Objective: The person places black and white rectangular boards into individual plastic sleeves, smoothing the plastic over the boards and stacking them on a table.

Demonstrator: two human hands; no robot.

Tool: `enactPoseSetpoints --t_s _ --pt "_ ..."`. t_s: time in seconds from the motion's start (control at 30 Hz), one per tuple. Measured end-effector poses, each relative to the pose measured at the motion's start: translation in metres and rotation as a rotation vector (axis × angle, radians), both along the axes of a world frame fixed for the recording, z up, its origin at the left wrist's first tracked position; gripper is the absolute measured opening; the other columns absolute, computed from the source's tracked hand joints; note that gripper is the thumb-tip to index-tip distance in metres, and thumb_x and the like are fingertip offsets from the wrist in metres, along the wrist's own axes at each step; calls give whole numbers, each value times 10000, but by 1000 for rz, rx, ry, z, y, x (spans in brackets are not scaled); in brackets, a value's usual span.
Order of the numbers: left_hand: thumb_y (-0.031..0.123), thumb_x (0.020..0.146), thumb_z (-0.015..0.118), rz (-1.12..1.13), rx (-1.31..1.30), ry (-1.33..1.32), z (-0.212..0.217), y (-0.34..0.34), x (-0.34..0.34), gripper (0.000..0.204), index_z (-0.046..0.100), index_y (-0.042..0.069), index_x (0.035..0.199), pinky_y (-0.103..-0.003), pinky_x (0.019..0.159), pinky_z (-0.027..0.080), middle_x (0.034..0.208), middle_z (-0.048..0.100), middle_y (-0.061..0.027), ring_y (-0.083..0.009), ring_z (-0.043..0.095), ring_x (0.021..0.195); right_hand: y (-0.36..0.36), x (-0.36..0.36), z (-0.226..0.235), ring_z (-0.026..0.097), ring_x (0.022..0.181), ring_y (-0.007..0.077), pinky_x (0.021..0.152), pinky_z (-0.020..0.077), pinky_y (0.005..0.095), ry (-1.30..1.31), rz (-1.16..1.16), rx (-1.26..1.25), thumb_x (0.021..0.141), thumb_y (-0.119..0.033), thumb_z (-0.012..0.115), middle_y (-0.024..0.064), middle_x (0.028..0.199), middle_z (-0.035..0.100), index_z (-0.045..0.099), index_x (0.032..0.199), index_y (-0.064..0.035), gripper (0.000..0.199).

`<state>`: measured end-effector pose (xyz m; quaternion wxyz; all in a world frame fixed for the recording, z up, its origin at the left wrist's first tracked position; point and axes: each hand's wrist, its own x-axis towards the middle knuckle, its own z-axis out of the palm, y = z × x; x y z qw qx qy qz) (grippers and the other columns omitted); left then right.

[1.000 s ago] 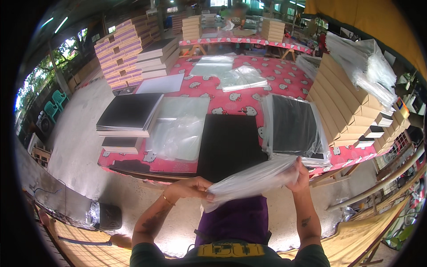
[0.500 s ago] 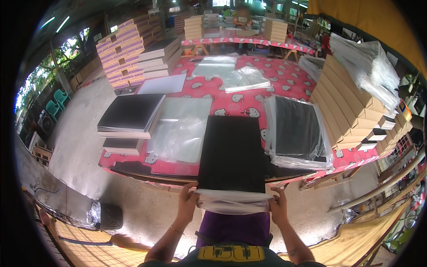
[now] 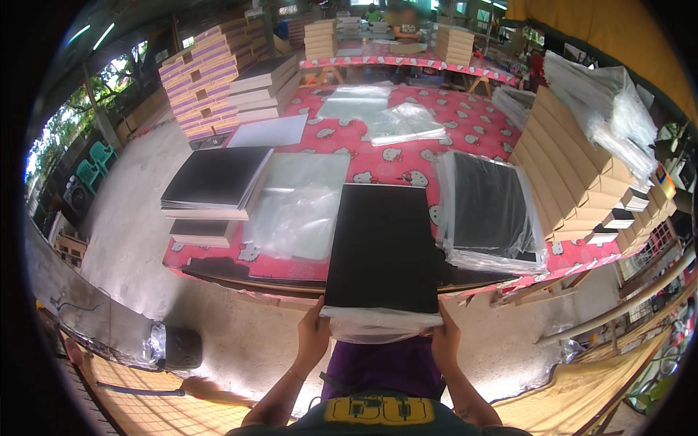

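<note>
Presently, in the head view, the black board is lying on the pink surface, its long axis running from twelve to six o'clock, its six-o'clock end overhanging the edge. There, the left grip at seven and right grip at five are pinching clear plastic.
</note>
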<state>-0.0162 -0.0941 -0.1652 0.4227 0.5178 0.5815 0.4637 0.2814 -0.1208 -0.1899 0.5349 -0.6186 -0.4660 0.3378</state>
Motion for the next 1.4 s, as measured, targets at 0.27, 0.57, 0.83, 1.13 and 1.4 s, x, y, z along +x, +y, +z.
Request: enactPoseSetpoints --t_s 0.27,0.57,0.83,1.13,1.4 --pt "33 798 591 -259 -85 -894 71 -2 -21 436 552 96 1228 -263 632 510 952 633 -81 -149 613 726 -13 44 70 638 822 184 687 540 305 866 327 60 794 21 539 98 943 613 550 1011 -63 233" --pt "138 884 585 -357 390 -1189 207 92 -4 487 394 33 1319 -418 1015 384 1179 555 -146 -266 518 1128 88 17 239 510 1170 244 1046 360 413 1037 609 447 899 -187 591 77 1222 558 372 1365 -91 523" --pt "133 896 571 -178 -78 -1076 21 189 -3 238 573 20 1106 -256 696 471 908 625 -73 -178 590 793 195 35 57 560 857 147 810 450 363 1135 376 66 941 -243 533 1 866 587 582 1016 -104 165" --pt "200 896 612 4 332 -101 64 174 32 177 590 48 983 -252 664 421 895 569 -22 -104 510 764 173 15 74 545 919 120 830 432 329 312 -145 54 906 -246 605 19 988 575 569 1143 -58 305" --pt "274 915 594 -350 103 -588 108 171 145 253 572 43 1018 -292 638 521 937 589 -23 -118 594 803 151 104 121 527 671 -1 425 338 134 809 -392 524 924 -103 539 4 912 628 612 1103 -58 199"
